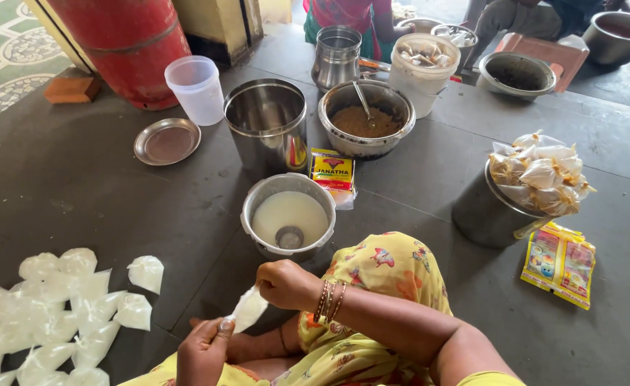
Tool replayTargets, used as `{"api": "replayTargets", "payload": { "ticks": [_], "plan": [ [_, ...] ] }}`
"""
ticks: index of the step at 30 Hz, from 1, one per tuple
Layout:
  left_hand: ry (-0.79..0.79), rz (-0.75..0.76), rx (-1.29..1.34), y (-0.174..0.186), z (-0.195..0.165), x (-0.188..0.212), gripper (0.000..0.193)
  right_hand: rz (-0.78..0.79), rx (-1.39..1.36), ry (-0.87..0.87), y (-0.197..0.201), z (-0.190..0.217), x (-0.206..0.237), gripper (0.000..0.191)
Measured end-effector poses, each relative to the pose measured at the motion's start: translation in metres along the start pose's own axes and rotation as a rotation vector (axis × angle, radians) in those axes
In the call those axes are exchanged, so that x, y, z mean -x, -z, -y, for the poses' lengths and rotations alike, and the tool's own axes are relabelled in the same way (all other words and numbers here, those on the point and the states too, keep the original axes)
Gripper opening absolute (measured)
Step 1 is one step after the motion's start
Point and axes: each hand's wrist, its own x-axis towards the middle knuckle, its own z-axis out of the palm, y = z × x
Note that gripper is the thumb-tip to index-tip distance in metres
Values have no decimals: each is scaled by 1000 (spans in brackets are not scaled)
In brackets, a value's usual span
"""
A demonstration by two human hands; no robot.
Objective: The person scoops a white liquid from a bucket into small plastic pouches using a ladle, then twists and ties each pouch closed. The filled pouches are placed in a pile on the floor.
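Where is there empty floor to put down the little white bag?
Bare grey floor lies between the small steel plate and the pile of filled white bags. More shows between the milk pot and the pot heaped with brown packets. The back is crowded: steel canister, bowl of brown mix, plastic tub.

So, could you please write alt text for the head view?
Seated on a grey floor, a person holds a small white filled pouch between the left hand and right hand. Ahead stands a pot of white liquid; tied pouches lie to the left.
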Motion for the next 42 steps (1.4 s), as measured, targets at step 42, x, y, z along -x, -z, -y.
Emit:
{"api": "replayTargets", "payload": {
  "ticks": [42],
  "plan": [
    [310,34,339,2,-60,-42,18,221,420,171,32,25,-4,15]
  ]
}}
